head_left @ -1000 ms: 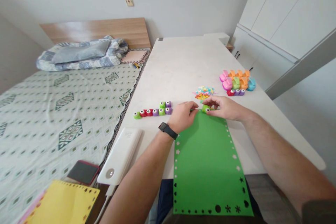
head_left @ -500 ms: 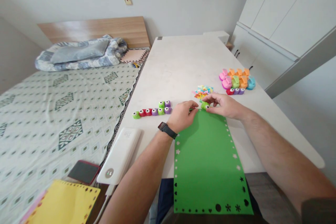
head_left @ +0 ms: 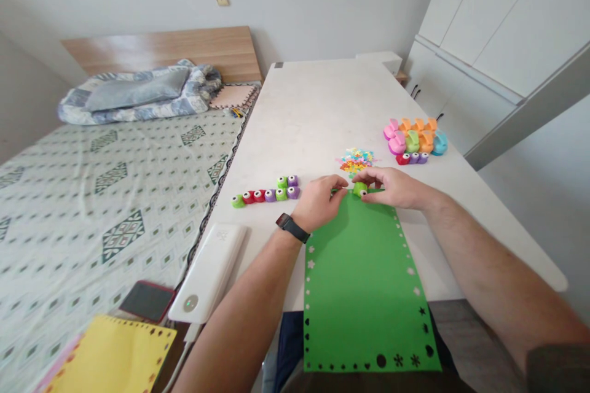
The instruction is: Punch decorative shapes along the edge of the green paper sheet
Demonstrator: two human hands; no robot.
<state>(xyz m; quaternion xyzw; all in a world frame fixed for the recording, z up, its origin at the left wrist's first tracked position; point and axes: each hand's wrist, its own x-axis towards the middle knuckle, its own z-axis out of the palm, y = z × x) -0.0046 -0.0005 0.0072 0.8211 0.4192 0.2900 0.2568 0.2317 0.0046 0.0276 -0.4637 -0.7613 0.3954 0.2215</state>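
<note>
A sheet of green paper (head_left: 359, 282) lies over the table's near edge, its borders punched with small shapes such as hearts, flowers and stars. My left hand (head_left: 321, 199) pinches the far edge of the sheet near its left corner. In my right hand (head_left: 393, 187) is a small green craft punch (head_left: 359, 189), gripped between thumb and fingers at the sheet's far edge. How far the paper sits inside the punch's slot I cannot tell. Just beyond the punch is a pile of coloured paper cutouts (head_left: 357, 159).
Several small punches (head_left: 270, 195) line up left of my left hand. Larger punches (head_left: 412, 138) are grouped at the right. A white power bank (head_left: 209, 270) with a cable lies at the left edge, near a phone (head_left: 147, 301) and punched yellow paper (head_left: 115, 356).
The green punch has tilted slightly toward me in my right hand. My left hand keeps its pinch on the sheet; the whole view has shifted a little.
</note>
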